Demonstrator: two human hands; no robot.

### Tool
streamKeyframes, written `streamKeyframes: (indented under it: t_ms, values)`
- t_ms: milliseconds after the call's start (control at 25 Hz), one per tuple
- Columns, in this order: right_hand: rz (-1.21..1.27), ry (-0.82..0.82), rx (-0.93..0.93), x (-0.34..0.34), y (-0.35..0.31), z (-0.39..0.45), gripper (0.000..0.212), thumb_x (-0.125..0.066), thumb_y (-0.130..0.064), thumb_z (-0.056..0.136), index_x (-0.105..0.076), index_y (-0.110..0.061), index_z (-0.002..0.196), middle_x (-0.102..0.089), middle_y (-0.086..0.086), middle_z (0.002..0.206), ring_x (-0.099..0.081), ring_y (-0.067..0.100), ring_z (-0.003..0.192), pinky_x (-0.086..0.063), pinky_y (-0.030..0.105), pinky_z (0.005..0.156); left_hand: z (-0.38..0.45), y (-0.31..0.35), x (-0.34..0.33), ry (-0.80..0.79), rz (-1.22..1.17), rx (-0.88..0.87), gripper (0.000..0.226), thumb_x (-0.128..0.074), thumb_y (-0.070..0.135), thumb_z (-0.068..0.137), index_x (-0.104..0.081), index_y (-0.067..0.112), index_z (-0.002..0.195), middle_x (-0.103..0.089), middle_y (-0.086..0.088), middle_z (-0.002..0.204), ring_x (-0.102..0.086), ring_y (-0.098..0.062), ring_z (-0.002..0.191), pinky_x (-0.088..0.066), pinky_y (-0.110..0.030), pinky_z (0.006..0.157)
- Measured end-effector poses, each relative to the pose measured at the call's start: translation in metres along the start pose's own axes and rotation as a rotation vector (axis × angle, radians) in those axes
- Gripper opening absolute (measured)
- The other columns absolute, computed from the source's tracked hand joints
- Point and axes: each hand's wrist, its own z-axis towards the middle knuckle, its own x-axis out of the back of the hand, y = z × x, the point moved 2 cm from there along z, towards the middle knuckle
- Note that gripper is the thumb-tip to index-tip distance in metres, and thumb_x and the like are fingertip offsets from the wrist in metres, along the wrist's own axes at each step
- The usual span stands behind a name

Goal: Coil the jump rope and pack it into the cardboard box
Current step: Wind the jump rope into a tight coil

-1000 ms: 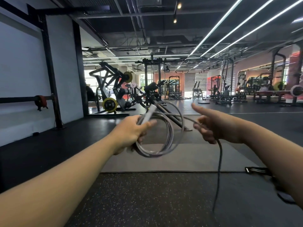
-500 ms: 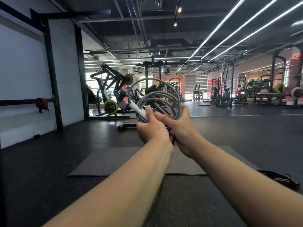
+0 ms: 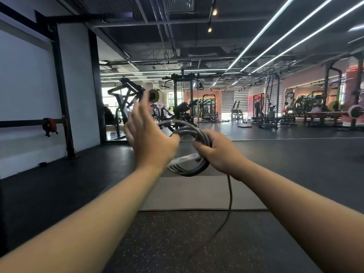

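The grey jump rope point(image 3: 189, 170) is wound into several loops held in front of me at chest height. My right hand point(image 3: 218, 152) is shut on the coil's right side and on a white handle point(image 3: 184, 159) that lies across the loops. A loose tail of rope point(image 3: 229, 196) hangs from under that hand toward the floor. My left hand point(image 3: 149, 136) is just left of the coil, fingers spread and raised, holding nothing. No cardboard box is in view.
A grey exercise mat point(image 3: 197, 194) lies on the dark speckled rubber floor below my hands. Weight machines point(image 3: 128, 103) and racks point(image 3: 271, 103) stand farther back. A black post point(image 3: 63, 99) and a barbell point(image 3: 47, 125) stand by the white wall on the left.
Both hands held the coil half a second ago. Now my left hand has let go and opened to the left, while my right hand keeps the coil, lowered and tilted flatter.
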Motion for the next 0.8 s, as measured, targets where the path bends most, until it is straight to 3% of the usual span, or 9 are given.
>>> streamKeyframes:
  t_ms: [80,120,240,320,400,480,560,720,800]
  values:
    - [-0.143,-0.088,0.071,0.006,-0.003,0.002,0.015,-0.062,-0.03,0.097,-0.062,-0.016,0.096,-0.07,0.001,0.075,-0.072,0.015,0.069,-0.059,0.05,0.075,0.014,0.008,0.001,-0.33,0.322,-0.385,0.098,-0.076,0.026,0.072,-0.023,0.036,0.154,-0.049,0.0,0.144,-0.045,-0.027,0.134,-0.027,-0.049,0.118]
    - [-0.196,-0.126,0.096,0.009,-0.006,0.004,0.013,-0.062,-0.029,0.097,-0.061,-0.016,0.097,-0.072,0.0,0.075,-0.072,0.014,0.069,-0.059,0.048,0.074,0.02,0.012,-0.002,-0.545,0.383,-0.425,0.087,-0.076,0.027,0.074,-0.034,0.036,0.149,-0.06,0.003,0.13,-0.056,-0.024,0.12,-0.039,-0.045,0.111]
    - [-0.341,-0.236,0.147,0.013,-0.014,0.006,0.011,-0.065,-0.024,0.095,-0.061,-0.016,0.1,-0.073,0.0,0.081,-0.069,0.018,0.075,-0.057,0.047,0.076,0.03,0.016,-0.014,-0.978,0.37,-0.341,0.033,-0.082,0.028,0.079,-0.067,0.025,0.108,-0.07,0.004,0.094,-0.065,-0.018,0.088,-0.051,-0.032,0.077]
    - [-0.403,-0.253,0.206,0.013,-0.018,0.005,0.014,-0.068,-0.026,0.092,-0.061,-0.016,0.099,-0.07,0.001,0.085,-0.065,0.022,0.077,-0.055,0.048,0.077,0.029,0.007,-0.019,-1.124,0.221,-0.185,0.024,-0.084,0.028,0.079,-0.072,0.015,0.096,-0.074,0.001,0.087,-0.069,-0.015,0.079,-0.053,-0.029,0.074]
    - [-0.378,-0.258,0.236,0.017,-0.018,0.003,0.019,-0.071,-0.029,0.09,-0.061,-0.017,0.1,-0.067,-0.002,0.087,-0.062,0.017,0.078,-0.054,0.043,0.075,0.021,-0.002,-0.018,-1.215,0.075,-0.06,0.036,-0.085,0.034,0.078,-0.071,0.005,0.095,-0.073,-0.001,0.081,-0.07,-0.015,0.072,-0.058,-0.028,0.072]
    - [-0.317,-0.275,0.184,0.022,-0.013,0.002,0.025,-0.074,-0.036,0.088,-0.06,-0.022,0.103,-0.065,-0.005,0.092,-0.059,0.008,0.079,-0.049,0.034,0.072,0.011,-0.006,-0.016,-1.236,-0.054,-0.002,0.043,-0.081,0.042,0.08,-0.066,0.002,0.087,-0.062,0.0,0.064,-0.061,-0.012,0.056,-0.054,-0.025,0.058]
    - [-0.191,-0.333,0.051,0.028,-0.009,0.001,0.035,-0.076,-0.046,0.083,-0.061,-0.027,0.109,-0.065,0.001,0.098,-0.058,0.014,0.076,-0.045,0.03,0.068,0.002,-0.004,-0.015,-1.222,-0.222,0.075,0.046,-0.073,0.048,0.084,-0.063,0.004,0.087,-0.052,0.003,0.056,-0.051,-0.013,0.047,-0.049,-0.026,0.051]
    - [0.264,-0.539,-0.308,0.052,-0.006,-0.005,0.051,-0.073,-0.04,0.085,-0.059,-0.03,0.134,-0.065,0.011,0.108,-0.046,0.019,0.059,-0.038,0.028,0.053,0.001,-0.006,-0.016,-1.177,-0.38,0.103,0.049,-0.059,0.056,0.092,-0.053,0.007,0.09,-0.036,-0.004,0.061,-0.04,-0.016,0.047,-0.041,-0.029,0.047]
    - [0.265,-0.566,-0.376,0.069,-0.001,-0.003,0.054,-0.074,-0.05,0.085,-0.063,-0.026,0.132,-0.071,0.018,0.109,-0.047,0.017,0.056,-0.04,0.029,0.056,0.007,-0.014,-0.014,-1.105,-0.321,0.029,0.058,-0.055,0.058,0.094,-0.053,0.0,0.09,-0.035,-0.01,0.067,-0.039,-0.017,0.048,-0.04,-0.029,0.05]
